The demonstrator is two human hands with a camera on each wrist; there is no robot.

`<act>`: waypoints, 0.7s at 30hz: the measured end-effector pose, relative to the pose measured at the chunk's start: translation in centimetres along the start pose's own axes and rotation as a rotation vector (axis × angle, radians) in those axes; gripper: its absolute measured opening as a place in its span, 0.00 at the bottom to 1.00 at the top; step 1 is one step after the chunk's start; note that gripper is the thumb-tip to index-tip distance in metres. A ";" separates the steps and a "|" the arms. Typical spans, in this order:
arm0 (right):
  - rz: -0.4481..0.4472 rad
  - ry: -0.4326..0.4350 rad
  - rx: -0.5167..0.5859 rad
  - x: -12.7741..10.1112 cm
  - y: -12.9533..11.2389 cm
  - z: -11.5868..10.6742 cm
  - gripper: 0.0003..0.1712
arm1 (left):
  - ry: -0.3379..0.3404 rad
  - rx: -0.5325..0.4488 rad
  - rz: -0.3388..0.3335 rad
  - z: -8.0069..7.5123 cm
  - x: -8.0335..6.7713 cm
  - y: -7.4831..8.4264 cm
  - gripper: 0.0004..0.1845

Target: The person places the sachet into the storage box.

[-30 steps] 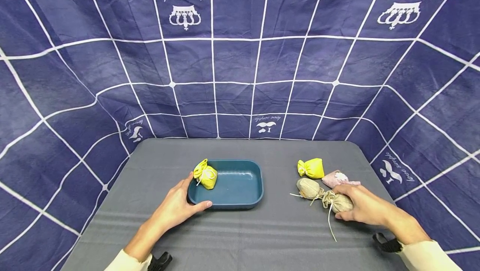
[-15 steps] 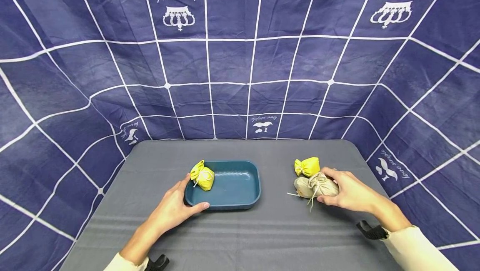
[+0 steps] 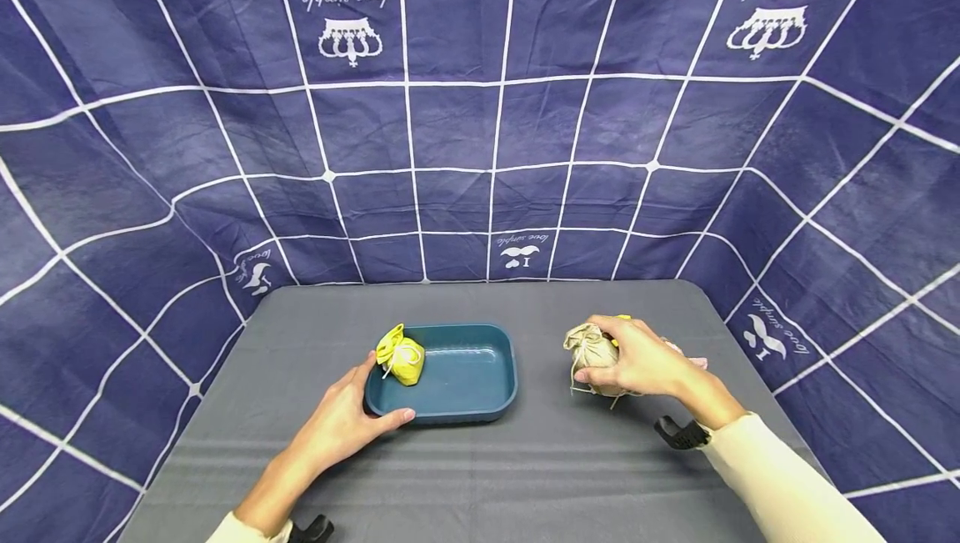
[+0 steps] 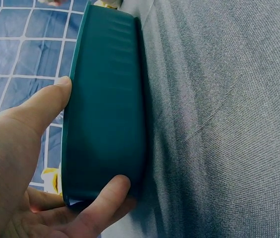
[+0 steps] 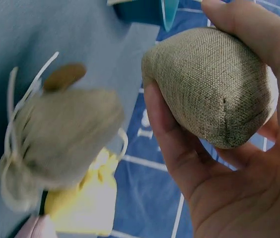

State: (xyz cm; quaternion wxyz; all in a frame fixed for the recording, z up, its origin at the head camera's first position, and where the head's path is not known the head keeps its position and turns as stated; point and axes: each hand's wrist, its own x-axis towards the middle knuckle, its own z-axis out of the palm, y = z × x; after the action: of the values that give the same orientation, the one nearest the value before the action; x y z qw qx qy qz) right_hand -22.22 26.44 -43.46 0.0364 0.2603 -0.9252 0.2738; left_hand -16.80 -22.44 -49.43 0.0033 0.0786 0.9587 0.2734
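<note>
My left hand (image 3: 341, 422) holds the left end of a blue rectangular tray (image 3: 457, 415), thumb on the near rim (image 4: 66, 144) and fingers round the end wall. A yellow drawstring pouch (image 3: 405, 364) leans in the tray's left end. My right hand (image 3: 641, 359) grips a plump beige drawstring pouch (image 3: 592, 349), its gathered neck pointing left. In the right wrist view this pouch (image 5: 209, 84) sits between thumb and fingers, above a second beige pouch (image 5: 70, 134) with white cords. The head view shows that second pouch mostly hidden below the hand.
Behind my right hand, another yellow pouch (image 5: 88, 203) is mostly covered in the head view. A pink pouch (image 3: 697, 362) lies beyond the right wrist. Grey cloth (image 3: 480, 485) covers the table, with blue checked curtains (image 3: 465, 126) on three sides.
My right hand has lifted the beige pouch and carried it left, over the other beige pouch; its neck has turned upward. My left hand keeps its place on the tray.
</note>
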 end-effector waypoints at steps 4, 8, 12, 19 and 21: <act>-0.029 -0.003 0.009 2.0 -1.1 1.1 0.25 | -0.009 -0.001 0.004 -0.1 -0.1 0.1 0.73; -0.031 -0.021 0.020 3.8 -2.2 1.9 0.23 | -0.008 -0.005 0.008 -0.2 0.0 0.1 0.72; -0.031 -0.027 0.016 5.5 -3.2 2.7 0.25 | -0.015 -0.005 0.002 -0.3 0.1 0.2 0.73; -0.061 -0.005 0.081 8.1 -5.0 4.2 0.25 | -0.016 0.005 -0.008 -0.2 0.0 0.1 0.72; -0.061 0.004 0.097 8.7 -5.3 4.7 0.26 | -0.015 0.003 -0.005 -0.2 0.0 0.1 0.72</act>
State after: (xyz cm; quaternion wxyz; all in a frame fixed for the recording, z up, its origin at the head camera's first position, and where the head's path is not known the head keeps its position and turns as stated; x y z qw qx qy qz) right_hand -26.67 16.19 -43.00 0.0340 0.2891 -0.9024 0.3177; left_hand -16.83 -22.45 -49.22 0.0112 0.0781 0.9592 0.2714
